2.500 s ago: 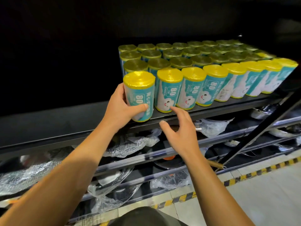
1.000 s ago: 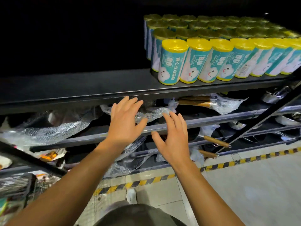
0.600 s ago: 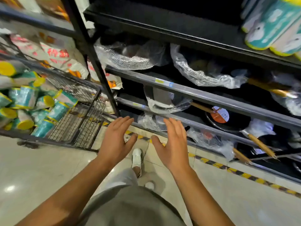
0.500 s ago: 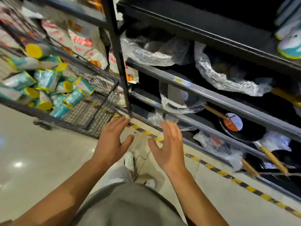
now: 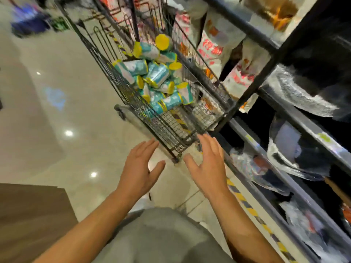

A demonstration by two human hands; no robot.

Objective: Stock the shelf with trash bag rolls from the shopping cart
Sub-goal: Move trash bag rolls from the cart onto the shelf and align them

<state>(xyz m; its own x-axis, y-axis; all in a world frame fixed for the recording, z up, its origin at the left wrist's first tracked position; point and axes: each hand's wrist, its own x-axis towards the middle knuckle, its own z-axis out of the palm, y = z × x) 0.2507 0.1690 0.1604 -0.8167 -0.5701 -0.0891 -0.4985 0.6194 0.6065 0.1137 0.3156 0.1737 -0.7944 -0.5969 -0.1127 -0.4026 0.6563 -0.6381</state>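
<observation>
Shiny floor (image 5: 76, 114); teal, yellow-capped trash bag rolls (image 5: 157, 76) jumbled in shopping cart (image 5: 133, 95)

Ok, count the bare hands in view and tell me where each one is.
2. The left hand hovers before the near end of the shopping cart; the right hand beside it, nearer the shelf.

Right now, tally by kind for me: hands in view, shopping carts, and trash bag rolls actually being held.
Hands: 2, the left hand and the right hand, both open and empty.
Shopping cart: 1.
Trash bag rolls held: 0; the rolls lie heaped in the cart, too jumbled and blurred to count.
Total: 3.
</observation>
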